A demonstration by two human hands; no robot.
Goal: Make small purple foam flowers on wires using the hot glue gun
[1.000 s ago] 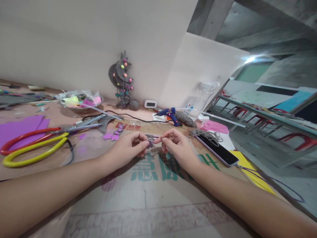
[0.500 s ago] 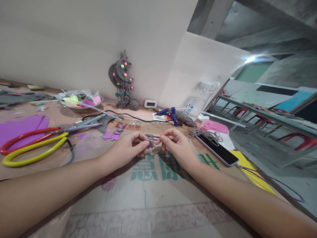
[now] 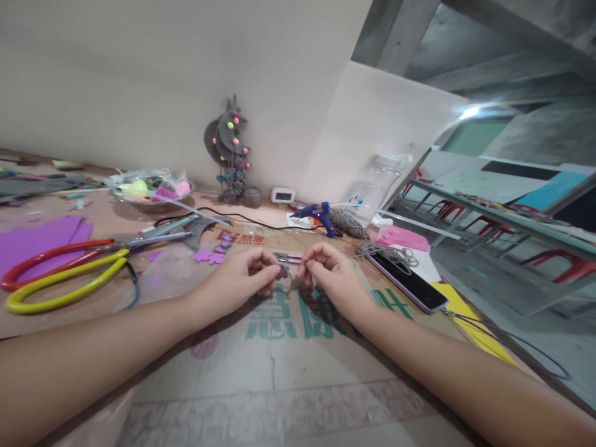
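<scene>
My left hand [image 3: 254,272] is closed in a pinch on a small dark purple cut-out [image 3: 282,271], its shape mostly hidden by the fingers. Just to the right, my right hand [image 3: 328,272] pinches a thin grey yarn strand [image 3: 292,281], which runs across the short gap to the purple piece. Behind the fingertips lies a slim metal tool [image 3: 287,258], partly covered. Several purple flower cut-outs [image 3: 215,253] and small grey pieces rest on the cardboard beyond my left hand.
Red-and-yellow-handled scissors [image 3: 69,273] lie left, beside purple sheets [image 3: 44,245]. Beyond are a bowl of pompoms [image 3: 151,189], grey moon ornament [image 3: 228,149], timer [image 3: 282,195] and blue glue gun [image 3: 321,217]. A phone [image 3: 410,282] under tangled yarn and a bottle [image 3: 379,186] stand right.
My right hand's fingertips have drawn slightly right, away from the left hand, and curled closer together. The left hand keeps its pinch in the same spot.
</scene>
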